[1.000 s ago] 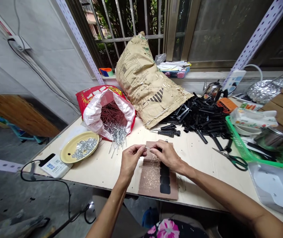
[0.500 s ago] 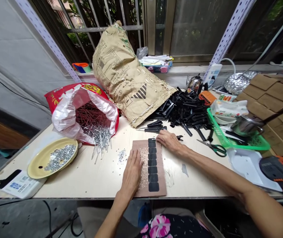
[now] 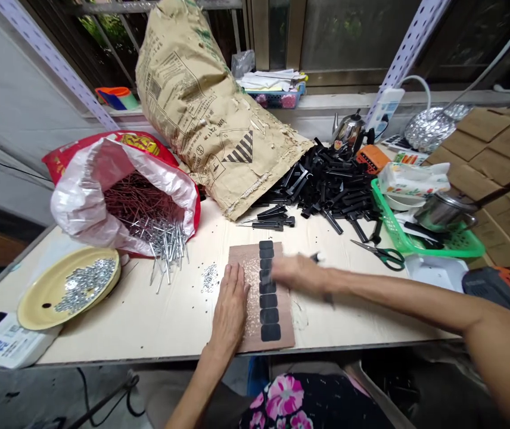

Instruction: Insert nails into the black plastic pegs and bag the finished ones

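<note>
My left hand (image 3: 230, 304) lies flat, fingers stretched forward, along the left edge of a brown board (image 3: 285, 333). A column of rounded black pads (image 3: 269, 316) runs down the board beside a strip of pale speckles (image 3: 252, 298). Over the upper half of this column is my right hand (image 3: 298, 274), smeared by motion; its fingers and anything in them cannot be made out. Left of the board lies a little heap of tiny metal pieces (image 3: 209, 277). Partly hidden behind my right hand, a dark tool tip (image 3: 316, 258) shows.
A red-and-white sack (image 3: 80, 196) spills metal rods (image 3: 168, 247). Left stands a yellow plate (image 3: 31, 304) of small metal parts. Behind are a paper sack (image 3: 210, 113) and piled black plastic parts (image 3: 335, 185). Scissors (image 3: 389, 257), a green basket (image 3: 465, 247) and a power tool (image 3: 505, 298) lie right.
My hands have parted from a pinch over the board. The left has settled flat at its left edge; the right moved to the top pad, then back down the column. The view has shifted right.
</note>
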### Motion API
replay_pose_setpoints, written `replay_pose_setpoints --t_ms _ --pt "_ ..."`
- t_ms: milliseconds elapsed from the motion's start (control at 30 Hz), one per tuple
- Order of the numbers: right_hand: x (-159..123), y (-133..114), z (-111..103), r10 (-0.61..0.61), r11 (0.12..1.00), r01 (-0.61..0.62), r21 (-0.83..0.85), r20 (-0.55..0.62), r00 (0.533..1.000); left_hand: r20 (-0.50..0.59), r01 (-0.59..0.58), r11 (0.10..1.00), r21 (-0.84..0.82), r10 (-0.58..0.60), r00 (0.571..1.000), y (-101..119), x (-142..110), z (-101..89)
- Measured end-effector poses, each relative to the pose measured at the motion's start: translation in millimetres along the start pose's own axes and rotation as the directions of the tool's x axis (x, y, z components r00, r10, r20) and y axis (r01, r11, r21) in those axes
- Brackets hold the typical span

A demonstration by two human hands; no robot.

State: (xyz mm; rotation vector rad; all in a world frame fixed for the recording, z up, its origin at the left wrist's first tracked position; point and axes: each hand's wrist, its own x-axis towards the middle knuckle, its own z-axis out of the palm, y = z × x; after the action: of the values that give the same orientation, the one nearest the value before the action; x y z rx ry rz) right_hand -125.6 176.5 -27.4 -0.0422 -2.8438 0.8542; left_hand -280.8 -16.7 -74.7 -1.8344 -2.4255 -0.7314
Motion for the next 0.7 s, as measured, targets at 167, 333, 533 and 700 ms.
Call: replay_pose_setpoints --t_ms 167,333,533,700 --pt "-8.8 -24.0 16.6 -0.004 0.994 0.005 -0.113 0.002 1.0 -0.007 0.003 1.0 -0.002 -0.003 1.0 1.1 0.5 0.3" --pt "-11.8 -31.7 21.6 -0.008 0.994 0.001 -0.105 -0.063 0.998 -0.006 -0.021 1.0 0.018 0.021 1.0 1.3 0.4 0.5" --pt "-60.9 -6.2 -0.6 0.316 0.946 -0.322 -0.031 -0.127 0.94 -0.018 0.007 1.0 -0.007 -0.007 1.0 -1.5 -2.6 2.7" --pt "-70.4 5.1 -26.6 0.348 0.91 -0.369 -0.188 -0.134 0.928 -0.03 0.037 0.998 -0.05 -0.039 0.999 -2.0 -5.0 7.6"
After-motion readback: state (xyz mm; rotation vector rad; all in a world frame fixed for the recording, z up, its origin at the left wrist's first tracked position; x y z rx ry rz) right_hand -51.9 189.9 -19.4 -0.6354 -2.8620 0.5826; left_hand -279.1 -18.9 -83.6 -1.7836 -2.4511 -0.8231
